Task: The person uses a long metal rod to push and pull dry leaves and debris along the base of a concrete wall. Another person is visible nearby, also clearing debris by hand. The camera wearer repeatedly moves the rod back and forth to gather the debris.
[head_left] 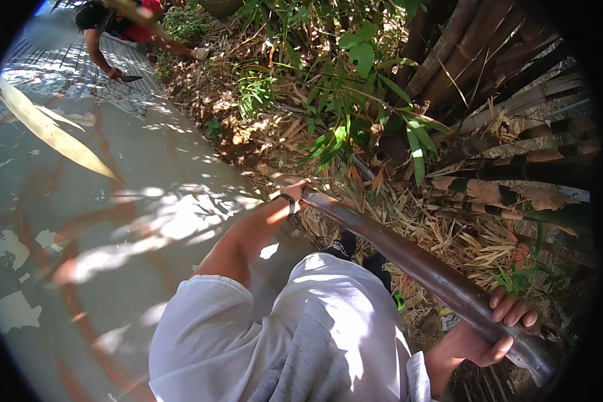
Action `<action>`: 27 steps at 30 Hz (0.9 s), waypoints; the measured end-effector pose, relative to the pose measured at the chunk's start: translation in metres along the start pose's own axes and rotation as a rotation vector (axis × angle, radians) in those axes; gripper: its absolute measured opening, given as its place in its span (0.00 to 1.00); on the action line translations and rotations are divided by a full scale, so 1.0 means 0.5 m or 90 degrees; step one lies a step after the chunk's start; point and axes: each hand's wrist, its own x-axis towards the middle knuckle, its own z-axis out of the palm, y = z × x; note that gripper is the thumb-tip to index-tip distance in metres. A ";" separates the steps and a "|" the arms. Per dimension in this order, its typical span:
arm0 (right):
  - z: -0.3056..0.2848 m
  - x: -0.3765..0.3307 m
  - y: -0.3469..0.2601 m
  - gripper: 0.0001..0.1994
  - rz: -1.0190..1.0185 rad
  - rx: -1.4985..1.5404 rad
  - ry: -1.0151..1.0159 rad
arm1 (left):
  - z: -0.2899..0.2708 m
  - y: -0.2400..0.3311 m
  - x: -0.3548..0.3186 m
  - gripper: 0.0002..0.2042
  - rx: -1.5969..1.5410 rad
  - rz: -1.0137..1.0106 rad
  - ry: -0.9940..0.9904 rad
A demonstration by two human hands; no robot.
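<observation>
**Long brown pole slanted between both hands, left end farther out**

The dark brown pole [409, 254] lay across the person's front, its long axis running aslant from the left hand [295, 189], out ahead, back toward the right hand [467, 340], lower and closer in on the right. Both hands were already touching it, with most of its visible length in the gap between them.

The left hand was closed around the far part, though its fingertips were mostly hidden. A paler stretch showed just beyond that hand; whether it belonged to the same pole could not be told. The right hand was partly curled about the near part, fingers over the outer side, thumb on the side toward the body. Only a short, ragged-looking stub stuck out past it, so the right hand was the nearer to that end.

Beneath the pole, between the hands, spread dry leaf litter [479, 258]. Bamboo stalks [476, 53] stood beyond the right hand, well apart from it, and the grey surface [147, 147] stretched to the left of the left hand.
</observation>
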 end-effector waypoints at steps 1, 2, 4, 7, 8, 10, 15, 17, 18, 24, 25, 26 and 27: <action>-0.022 -0.017 0.014 0.24 0.021 0.003 -0.010 | -0.029 -0.007 0.075 0.17 -0.086 -0.001 0.071; -0.052 -0.040 0.027 0.23 -0.010 -0.006 0.032 | -0.045 -0.028 0.138 0.17 -0.016 0.025 0.055; -0.133 -0.054 0.014 0.20 0.019 -0.018 0.097 | -0.053 -0.087 0.212 0.17 0.058 -0.083 0.043; -0.290 -0.066 0.011 0.17 0.088 -0.079 0.194 | -0.026 -0.161 0.200 0.19 0.218 -0.041 0.012; -0.349 -0.074 0.018 0.16 0.070 -0.066 0.269 | -0.016 -0.170 0.176 0.20 0.393 0.049 -0.024; -0.465 -0.102 0.045 0.14 0.140 -0.107 0.479 | -0.002 -0.174 0.118 0.24 0.718 0.242 -0.131; -0.624 -0.177 0.089 0.12 0.394 -0.439 1.077 | 0.003 -0.154 0.034 0.30 0.802 0.281 -0.130; -0.600 -0.181 0.073 0.13 0.296 -0.299 0.946 | 0.002 -0.155 0.030 0.35 0.863 0.328 -0.092; -0.567 -0.179 0.054 0.13 0.284 -0.241 0.869 | 0.004 -0.155 0.029 0.37 0.908 0.353 -0.067; -0.267 -0.088 -0.011 0.20 0.111 -0.010 0.194 | 0.012 -0.084 0.020 0.42 1.003 0.785 -0.058; -0.227 -0.073 -0.015 0.22 0.112 0.009 0.074 | 0.013 -0.062 0.017 0.38 0.991 0.760 -0.130; -0.195 -0.061 -0.019 0.24 0.119 0.020 -0.034 | 0.012 -0.042 0.010 0.35 0.987 0.710 -0.227; -0.172 -0.055 -0.023 0.25 0.109 0.027 -0.065 | 0.015 -0.021 0.001 0.32 0.961 0.671 -0.292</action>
